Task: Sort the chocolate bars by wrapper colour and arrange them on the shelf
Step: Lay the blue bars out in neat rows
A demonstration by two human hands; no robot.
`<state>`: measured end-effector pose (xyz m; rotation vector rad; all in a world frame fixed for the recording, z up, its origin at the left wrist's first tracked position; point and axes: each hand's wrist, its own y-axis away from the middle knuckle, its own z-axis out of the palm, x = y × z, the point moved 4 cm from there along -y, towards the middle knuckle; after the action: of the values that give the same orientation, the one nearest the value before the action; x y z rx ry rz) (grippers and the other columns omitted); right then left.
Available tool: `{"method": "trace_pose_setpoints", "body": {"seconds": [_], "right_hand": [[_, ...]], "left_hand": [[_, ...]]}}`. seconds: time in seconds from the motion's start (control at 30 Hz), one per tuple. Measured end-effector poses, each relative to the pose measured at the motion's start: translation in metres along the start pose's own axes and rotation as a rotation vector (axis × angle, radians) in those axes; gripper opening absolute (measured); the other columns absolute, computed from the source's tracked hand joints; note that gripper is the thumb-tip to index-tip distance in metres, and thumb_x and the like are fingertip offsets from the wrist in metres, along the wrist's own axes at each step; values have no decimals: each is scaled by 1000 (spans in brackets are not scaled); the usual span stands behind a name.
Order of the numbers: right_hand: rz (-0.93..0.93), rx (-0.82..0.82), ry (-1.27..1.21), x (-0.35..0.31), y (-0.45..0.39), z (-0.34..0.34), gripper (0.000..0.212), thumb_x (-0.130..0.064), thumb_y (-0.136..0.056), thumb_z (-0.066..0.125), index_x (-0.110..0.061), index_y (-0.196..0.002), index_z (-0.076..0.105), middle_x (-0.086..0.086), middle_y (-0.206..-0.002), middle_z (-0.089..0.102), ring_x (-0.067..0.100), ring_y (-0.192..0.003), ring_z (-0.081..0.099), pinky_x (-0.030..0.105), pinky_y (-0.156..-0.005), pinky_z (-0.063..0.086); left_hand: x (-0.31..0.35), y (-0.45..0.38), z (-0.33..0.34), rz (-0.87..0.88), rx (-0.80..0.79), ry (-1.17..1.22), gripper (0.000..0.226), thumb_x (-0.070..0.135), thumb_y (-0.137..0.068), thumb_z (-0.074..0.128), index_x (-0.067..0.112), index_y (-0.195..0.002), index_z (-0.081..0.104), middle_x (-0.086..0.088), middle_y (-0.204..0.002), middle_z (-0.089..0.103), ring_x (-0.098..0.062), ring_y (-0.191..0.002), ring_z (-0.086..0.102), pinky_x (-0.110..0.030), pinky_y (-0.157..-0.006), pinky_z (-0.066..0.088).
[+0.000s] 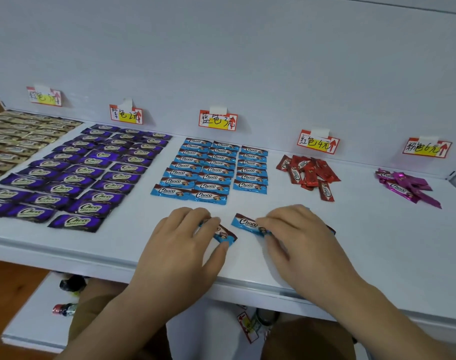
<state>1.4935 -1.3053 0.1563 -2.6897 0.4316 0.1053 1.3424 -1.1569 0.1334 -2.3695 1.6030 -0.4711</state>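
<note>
Left hand [180, 240] and right hand [297, 229] each pinching one blue foil-wrapped chocolate bar [223, 233], just before the neat blue rows [211, 168].

White shelf [351, 242]. Gold bars [16, 141], purple bars [91, 172], blue-and-brown bars [211, 167], red bars [308, 174], magenta bars [406, 185]; price tags [217, 121] red-edged white with yellow patches, black handwriting, red arrows.

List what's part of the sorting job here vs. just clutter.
Job: left hand and right hand, each holding a blue bar; blue rows; purple rows; gold rows; red pile; pink pile; price labels; shelf.
Clutter: bottles on the lower shelf.
</note>
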Motion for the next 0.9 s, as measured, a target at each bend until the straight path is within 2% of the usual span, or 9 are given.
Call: {"method": "trace_pose_setpoints", "body": {"seconds": [0.13,0.27,0.37,0.5,0.7,0.9], "right_hand": [[68,-34,62,-11,9,10,25,-29,-97,65,-19,-117,76,-4,-110,68,18,-101,60,42,-80,58],[90,-34,73,-15,4,13,34,-37,-99,50,-22,-111,78,-7,-108,67,15,-100,58,40,-81,57],[147,-11,74,-22,2,13,36,-41,-97,48,-22,-109,77,-7,-107,66,16,-99,58,39,-80,58],[175,-40,76,-36,-3,18,44,-49,-99,38,-25,-112,73,-8,-107,61,17,-98,55,36,-75,56],[178,-144,104,-68,-28,33,58,-61,-99,28,-28,-122,70,-3,-114,60,20,-105,54,39,-79,51],[191,-214,94,-82,-44,42,59,-64,-100,22,-34,-137,57,-4,-129,54,18,-112,46,37,-86,48]], "left_hand": [[-5,11,1,102,32,41,39,39,-102,46,20,-124,73,2,-130,69,-19,-124,61,-38,-105,51],[-11,12,1,1,36,-41,45,41,-99,44,21,-125,75,-3,-127,70,-25,-117,64,-44,-97,54],[-19,16,-2,-60,39,-80,47,43,-98,44,21,-124,76,-5,-124,70,-27,-115,65,-45,-94,55],[-35,23,-4,-113,25,-102,50,44,-100,42,18,-126,75,-7,-126,70,-27,-116,64,-43,-96,55],[-58,24,-8,-198,-12,-104,52,43,-104,32,21,-135,67,-4,-132,67,-24,-123,59,-43,-99,54],[-66,17,-8,-226,-68,-160,54,48,-101,32,24,-132,70,-3,-133,67,-24,-126,58,-42,-98,53]]}}
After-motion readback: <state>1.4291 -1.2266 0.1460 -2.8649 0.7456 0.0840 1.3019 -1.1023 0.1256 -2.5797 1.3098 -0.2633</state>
